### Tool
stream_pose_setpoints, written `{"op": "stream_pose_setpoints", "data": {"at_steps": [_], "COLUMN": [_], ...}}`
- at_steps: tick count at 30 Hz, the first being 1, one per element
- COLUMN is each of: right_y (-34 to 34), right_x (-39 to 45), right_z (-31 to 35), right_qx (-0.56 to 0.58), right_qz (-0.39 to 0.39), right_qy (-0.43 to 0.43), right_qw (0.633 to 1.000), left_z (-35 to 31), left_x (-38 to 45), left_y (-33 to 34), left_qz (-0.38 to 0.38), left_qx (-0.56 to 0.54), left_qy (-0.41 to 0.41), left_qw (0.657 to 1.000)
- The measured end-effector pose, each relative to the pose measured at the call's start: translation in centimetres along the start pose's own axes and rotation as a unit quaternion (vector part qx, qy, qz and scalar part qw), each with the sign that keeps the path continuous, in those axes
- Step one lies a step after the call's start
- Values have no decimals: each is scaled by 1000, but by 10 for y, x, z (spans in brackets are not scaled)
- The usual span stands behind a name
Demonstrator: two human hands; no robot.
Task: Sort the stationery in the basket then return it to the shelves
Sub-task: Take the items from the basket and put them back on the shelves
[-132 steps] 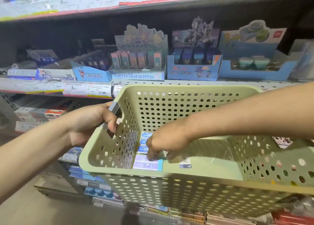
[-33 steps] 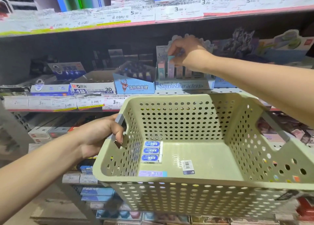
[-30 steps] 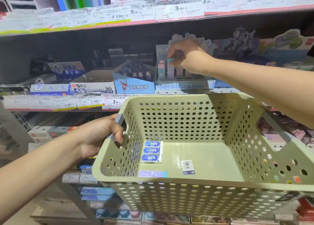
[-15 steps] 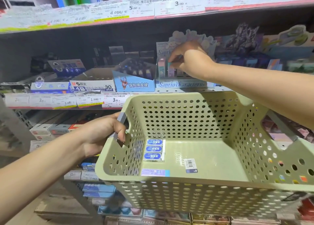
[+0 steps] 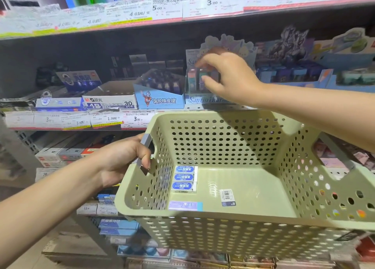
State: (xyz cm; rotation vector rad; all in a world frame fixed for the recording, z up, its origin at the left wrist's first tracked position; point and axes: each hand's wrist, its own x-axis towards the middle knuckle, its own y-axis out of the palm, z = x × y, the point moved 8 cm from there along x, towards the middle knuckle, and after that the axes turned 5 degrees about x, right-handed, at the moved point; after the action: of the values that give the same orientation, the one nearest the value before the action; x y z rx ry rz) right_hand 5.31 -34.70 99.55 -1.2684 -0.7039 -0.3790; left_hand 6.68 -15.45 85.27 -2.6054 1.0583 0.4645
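Observation:
My left hand [image 5: 123,159] grips the grey handle [image 5: 145,144] of the green perforated basket [image 5: 243,234] and holds it up in front of the shelves. Inside, by the left wall, lie three blue-labelled erasers [image 5: 185,178] in a row and a flat lilac pack [image 5: 185,205]. A barcode sticker [image 5: 227,195] is on the basket floor. My right hand [image 5: 229,75] reaches over the basket into the Sanrio display box [image 5: 203,100] on the middle shelf. Its thumb and fingers are spread apart in front of the pastel erasers [image 5: 195,79] standing there. The hand is blurred.
Left of the Sanrio box stand a blue roller-eraser box [image 5: 160,100] and an M&G 4B eraser carton [image 5: 109,103]. More display boxes [image 5: 294,73] fill the shelf to the right. Price labels [image 5: 105,119] line the shelf edges. Lower shelves hold further cartons.
My right hand took a pastel eraser out of the basket and set it in the Sanrio box. Its fingers, pinched half a second ago, have now spread. The left hand keeps its grip.

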Motion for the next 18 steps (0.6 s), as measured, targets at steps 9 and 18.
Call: {"op": "stream_pose_setpoints", "data": {"at_steps": [9, 18], "right_y": [99, 159], "right_x": [-88, -148], "right_z": [78, 75], "right_qx": [93, 22], "right_qz": [462, 564], "right_qy": [-51, -22], "right_qw": [880, 825], "left_z": [-3, -3], "left_x": [-1, -7], "left_y": [7, 13], "left_qz": [3, 12], "left_qx": [8, 12], "left_qy": [8, 18], "left_qw": [1000, 1000]}}
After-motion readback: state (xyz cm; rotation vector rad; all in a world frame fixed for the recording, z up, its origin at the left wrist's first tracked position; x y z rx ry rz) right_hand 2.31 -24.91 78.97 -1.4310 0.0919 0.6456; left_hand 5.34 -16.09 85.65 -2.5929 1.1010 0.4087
